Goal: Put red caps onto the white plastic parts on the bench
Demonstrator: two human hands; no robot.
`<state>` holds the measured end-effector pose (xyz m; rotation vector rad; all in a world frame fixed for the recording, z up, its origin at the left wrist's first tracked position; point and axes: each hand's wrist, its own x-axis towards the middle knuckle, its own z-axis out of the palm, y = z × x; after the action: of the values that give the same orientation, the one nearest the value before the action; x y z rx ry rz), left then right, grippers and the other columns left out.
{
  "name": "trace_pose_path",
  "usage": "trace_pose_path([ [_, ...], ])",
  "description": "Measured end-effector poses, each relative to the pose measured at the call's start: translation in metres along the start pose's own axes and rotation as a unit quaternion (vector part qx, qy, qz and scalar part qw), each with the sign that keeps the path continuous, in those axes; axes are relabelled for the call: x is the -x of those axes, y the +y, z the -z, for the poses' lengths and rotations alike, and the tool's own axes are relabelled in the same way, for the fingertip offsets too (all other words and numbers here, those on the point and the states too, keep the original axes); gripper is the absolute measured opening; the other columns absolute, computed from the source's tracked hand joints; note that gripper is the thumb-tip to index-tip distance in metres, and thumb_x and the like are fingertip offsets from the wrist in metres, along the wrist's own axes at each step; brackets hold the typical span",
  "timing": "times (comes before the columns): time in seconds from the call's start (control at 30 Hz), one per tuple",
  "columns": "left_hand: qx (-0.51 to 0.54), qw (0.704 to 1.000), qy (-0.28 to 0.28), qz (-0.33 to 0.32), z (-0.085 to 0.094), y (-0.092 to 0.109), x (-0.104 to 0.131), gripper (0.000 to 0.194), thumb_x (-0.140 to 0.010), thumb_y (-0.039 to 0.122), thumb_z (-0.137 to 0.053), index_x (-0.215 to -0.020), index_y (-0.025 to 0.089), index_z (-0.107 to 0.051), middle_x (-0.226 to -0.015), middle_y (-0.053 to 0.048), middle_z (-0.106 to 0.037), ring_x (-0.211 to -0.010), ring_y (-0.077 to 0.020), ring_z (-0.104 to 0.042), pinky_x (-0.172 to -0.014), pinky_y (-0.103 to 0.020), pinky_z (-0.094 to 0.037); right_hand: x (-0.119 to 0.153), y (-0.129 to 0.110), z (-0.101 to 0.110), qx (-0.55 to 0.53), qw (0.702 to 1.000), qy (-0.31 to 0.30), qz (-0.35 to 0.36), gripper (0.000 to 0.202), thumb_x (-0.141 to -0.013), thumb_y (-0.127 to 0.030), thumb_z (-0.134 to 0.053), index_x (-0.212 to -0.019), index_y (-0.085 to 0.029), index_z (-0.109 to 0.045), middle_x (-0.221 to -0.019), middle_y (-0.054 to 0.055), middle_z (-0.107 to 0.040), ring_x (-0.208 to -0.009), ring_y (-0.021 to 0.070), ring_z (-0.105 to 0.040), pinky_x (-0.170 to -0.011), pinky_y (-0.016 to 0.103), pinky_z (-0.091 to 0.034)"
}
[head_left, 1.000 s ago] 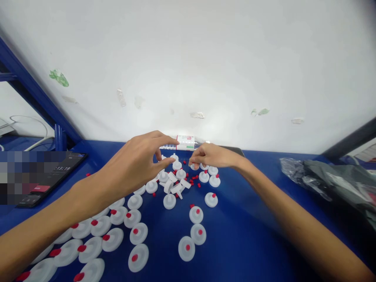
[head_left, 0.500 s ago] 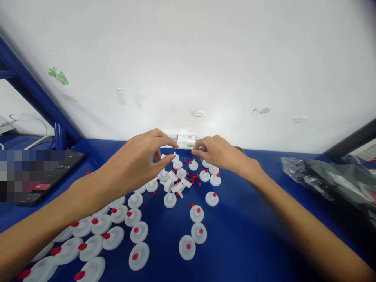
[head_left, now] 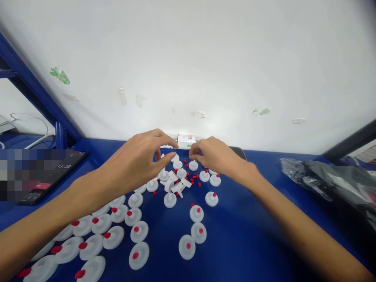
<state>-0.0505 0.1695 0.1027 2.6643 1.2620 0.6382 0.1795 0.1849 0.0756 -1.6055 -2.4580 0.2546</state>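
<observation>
My left hand (head_left: 147, 152) hovers palm down over the far part of the blue table, thumb and index finger apart. Beneath its fingertips lie white disc filters (head_left: 175, 158), each with a short central stem. Opposite it, my right hand (head_left: 210, 154) has thumb and index finger pinched just above a white disc filter (head_left: 193, 166); whatever is between those fingertips is hidden. Small loose red caps (head_left: 193, 180) are scattered below the hands, beside a jumbled heap of white discs (head_left: 173, 184). Discs with red caps on their stems (head_left: 139, 232) cover the near left.
A white wall rises behind the blue table (head_left: 235, 235). A white printed packet (head_left: 186, 141) lies against it, near a dark phone-like object (head_left: 238, 152). A tablet (head_left: 70, 160) showing 13:20 is on the left; dark plastic bags (head_left: 331, 178) lie on the right.
My right hand has moved slightly left and its fingertips have closed together over a disc; the red cap seen beside that disc no longer shows. My left hand stays almost still.
</observation>
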Motion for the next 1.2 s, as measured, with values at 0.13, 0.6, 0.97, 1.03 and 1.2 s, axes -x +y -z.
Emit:
trace_pose_path([
  [0.13,0.002,1.0,-0.001,0.0,-0.001,0.0,0.001,0.028,-0.097,0.042,-0.057,-0.114,0.026,-0.073,-0.116,-0.002,-0.07,-0.072,-0.0136,-0.065,-0.066,-0.03,-0.048,-0.011,0.011,-0.02,0.004,0.999,-0.01,0.046,0.013,-0.091,-0.022,-0.068,-0.092,-0.021,-0.081,-0.092,0.006,-0.077,-0.084,0.0203,-0.067,-0.065,0.029,-0.041],
  [0.6,0.008,1.0,-0.002,0.001,0.0,0.001,0.001,0.029,-0.097,0.041,-0.057,-0.115,0.024,-0.073,-0.113,-0.002,-0.071,-0.072,-0.0146,-0.066,-0.066,-0.031,-0.048,-0.012,0.012,-0.026,0.006,0.997,0.016,0.077,0.012,-0.094,-0.021,-0.066,-0.09,-0.019,-0.077,-0.09,0.004,-0.076,-0.086,0.0197,-0.065,-0.068,0.03,-0.04],
  [0.97,0.004,1.0,-0.003,-0.002,0.0,0.002,0.0,0.025,-0.096,0.039,-0.056,-0.108,0.025,-0.074,-0.106,-0.001,-0.073,-0.072,-0.0148,-0.065,-0.066,-0.031,-0.047,-0.007,0.026,0.001,-0.046,0.999,-0.015,0.025,0.015,-0.093,-0.026,-0.068,-0.088,-0.021,-0.081,-0.08,0.001,-0.077,-0.07,0.0153,-0.064,-0.061,0.028,-0.04],
  [1.03,0.004,1.0,-0.003,-0.006,0.0,0.001,0.0,0.024,-0.096,0.039,-0.057,-0.107,0.026,-0.073,-0.105,-0.001,-0.073,-0.073,-0.0151,-0.065,-0.066,-0.031,-0.047,-0.009,0.027,-0.004,-0.034,0.999,-0.019,0.022,0.012,-0.09,-0.025,-0.071,-0.089,-0.022,-0.082,-0.081,0.001,-0.078,-0.07,0.0157,-0.064,-0.062,0.028,-0.041],
  [1.2,0.001,1.0,-0.004,-0.007,-0.001,0.0,0.0,0.025,-0.096,0.04,-0.056,-0.107,0.026,-0.074,-0.102,0.0,-0.073,-0.073,-0.0154,-0.066,-0.067,-0.031,-0.047,-0.01,0.025,-0.011,-0.025,1.0,-0.011,0.012,0.014,-0.089,-0.024,-0.069,-0.088,-0.022,-0.083,-0.084,0.002,-0.079,-0.071,0.0162,-0.065,-0.06,0.029,-0.041],
])
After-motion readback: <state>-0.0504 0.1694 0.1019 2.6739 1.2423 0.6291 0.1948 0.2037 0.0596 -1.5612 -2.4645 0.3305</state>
